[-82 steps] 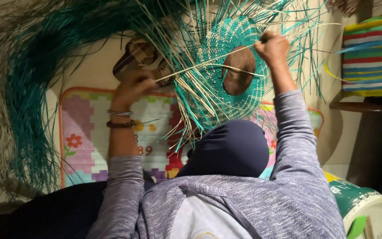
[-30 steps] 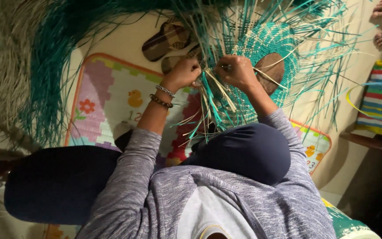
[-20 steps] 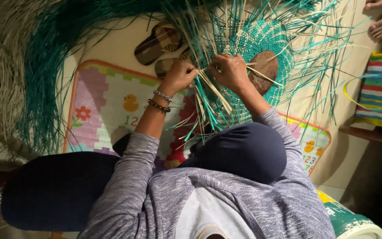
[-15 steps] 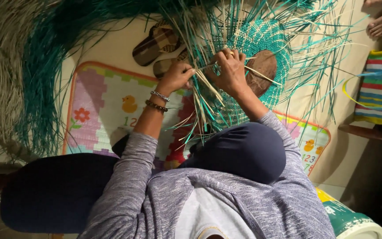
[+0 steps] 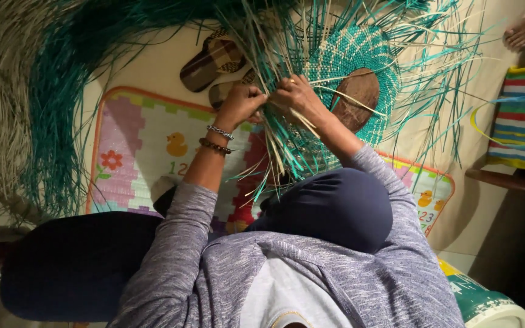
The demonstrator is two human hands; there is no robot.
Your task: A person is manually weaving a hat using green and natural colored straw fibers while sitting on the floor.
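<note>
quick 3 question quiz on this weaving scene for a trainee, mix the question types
1. True or false: both hands grip strands at the edge of the teal woven mat.
2. Which wrist wears the two bracelets? A) left B) right C) neither
3. What brown thing rests on the woven disc beside the right hand?

Key
1. True: the left hand and the right hand meet at the pale and teal strands.
2. A
3. The person's bare foot, sole up. A pair of checked slippers lies apart, on the floor by the play mat.
</note>
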